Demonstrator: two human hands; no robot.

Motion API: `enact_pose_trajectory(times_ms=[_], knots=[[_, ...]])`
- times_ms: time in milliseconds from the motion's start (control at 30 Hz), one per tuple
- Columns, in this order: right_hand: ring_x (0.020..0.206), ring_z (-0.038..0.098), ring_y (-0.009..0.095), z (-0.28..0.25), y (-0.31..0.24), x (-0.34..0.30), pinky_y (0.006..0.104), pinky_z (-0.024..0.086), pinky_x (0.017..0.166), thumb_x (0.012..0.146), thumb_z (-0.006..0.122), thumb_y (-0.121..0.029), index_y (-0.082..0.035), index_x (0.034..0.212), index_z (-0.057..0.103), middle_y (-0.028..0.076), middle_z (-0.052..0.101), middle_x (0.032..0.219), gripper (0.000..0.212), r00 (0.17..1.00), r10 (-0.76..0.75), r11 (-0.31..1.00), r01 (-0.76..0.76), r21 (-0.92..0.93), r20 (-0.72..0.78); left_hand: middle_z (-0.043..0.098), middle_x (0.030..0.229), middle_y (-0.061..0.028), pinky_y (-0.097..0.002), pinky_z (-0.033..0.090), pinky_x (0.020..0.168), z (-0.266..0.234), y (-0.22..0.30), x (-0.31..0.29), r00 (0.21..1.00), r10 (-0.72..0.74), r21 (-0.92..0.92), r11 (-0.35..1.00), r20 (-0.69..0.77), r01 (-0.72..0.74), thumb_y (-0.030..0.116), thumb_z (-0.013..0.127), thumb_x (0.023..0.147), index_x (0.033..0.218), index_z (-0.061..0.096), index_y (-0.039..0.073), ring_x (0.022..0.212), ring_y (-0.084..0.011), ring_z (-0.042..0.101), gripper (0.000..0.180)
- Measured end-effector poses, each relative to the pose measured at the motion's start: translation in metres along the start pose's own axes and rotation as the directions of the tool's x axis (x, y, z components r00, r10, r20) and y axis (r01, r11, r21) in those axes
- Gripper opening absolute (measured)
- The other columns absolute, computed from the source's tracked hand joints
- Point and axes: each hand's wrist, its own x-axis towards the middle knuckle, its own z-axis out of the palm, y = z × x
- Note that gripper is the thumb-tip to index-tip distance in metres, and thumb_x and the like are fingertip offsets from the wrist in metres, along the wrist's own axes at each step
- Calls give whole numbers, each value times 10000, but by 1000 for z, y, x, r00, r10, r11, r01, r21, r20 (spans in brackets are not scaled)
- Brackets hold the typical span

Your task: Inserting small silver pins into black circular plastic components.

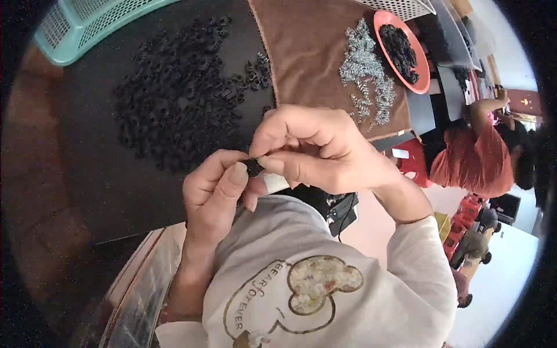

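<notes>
A small black plastic part [253,167] is pinched between the thumb and fingers of my left hand [216,188], close in front of my body. My right hand [325,152] meets it from the right, thumb and forefinger pressed together at the part's edge. Whatever those right fingertips hold, if anything, is hidden or too small to make out. Beyond my hands, a wide heap of similar small black parts [180,95] lies on the dark table. Small metal coil springs [366,69] are spread over a brown cloth [307,52] at the far right.
A red-orange bowl [426,75] of black pieces stands beyond the springs. At the far left is a green plastic basket [69,52], and a white perforated tray [400,8] sits at the top. On the right, a person in a red top [473,162] and others work nearby.
</notes>
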Motion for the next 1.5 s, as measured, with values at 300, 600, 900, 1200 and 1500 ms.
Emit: enact_pose_trajectory(times_ms=[300, 600, 900, 1200, 1500], knots=[[712, 625, 80, -1, -5, 0, 220, 445, 577, 937, 527, 33, 5, 1004, 555, 46, 652, 844, 78, 990, 142, 979, -143, 146, 19, 648, 766, -55, -212, 434, 548, 1, 3, 0, 999, -21, 14, 1000, 36, 21, 196, 528, 1012, 1064, 615, -36, 606, -67, 527, 254], [647, 567, 25, 2, 2, -6, 174, 454, 553, 915, 614, 37, 18, 1060, 603, 13, 640, 855, 146, 993, 120, 981, -118, 152, -3, 643, 777, -53, -207, 430, 552, 2, 8, -1, 994, -57, 52, 997, 95, 52, 204, 519, 1015, 1041, 617, -36, 622, -60, 527, 260], [604, 548, 63, -6, 1, -4, 209, 441, 539, 928, 565, -9, -3, 1041, 565, 15, 612, 801, 113, 966, 238, 947, -255, 197, 105, 656, 835, -71, -217, 417, 465, -8, 4, -1, 987, -75, 134, 989, 140, 56, 227, 568, 976, 1103, 613, -18, 617, -111, 592, 279], [604, 542, 66, -5, 4, -6, 211, 446, 532, 905, 559, 14, -16, 1075, 556, 16, 598, 816, 172, 961, 255, 952, -269, 149, 104, 660, 734, -43, -192, 399, 484, 2, 8, 0, 995, -69, 197, 979, 70, 54, 195, 560, 992, 1037, 653, -34, 562, -37, 524, 252], [652, 572, 64, -5, 9, -4, 205, 477, 544, 887, 549, 54, 3, 1151, 547, 24, 594, 819, 269, 969, 218, 960, -234, 153, 113, 657, 729, -41, -193, 406, 488, 1, 12, 0, 995, -92, 244, 966, 43, 79, 189, 576, 983, 1012, 653, -32, 555, -39, 530, 236]])
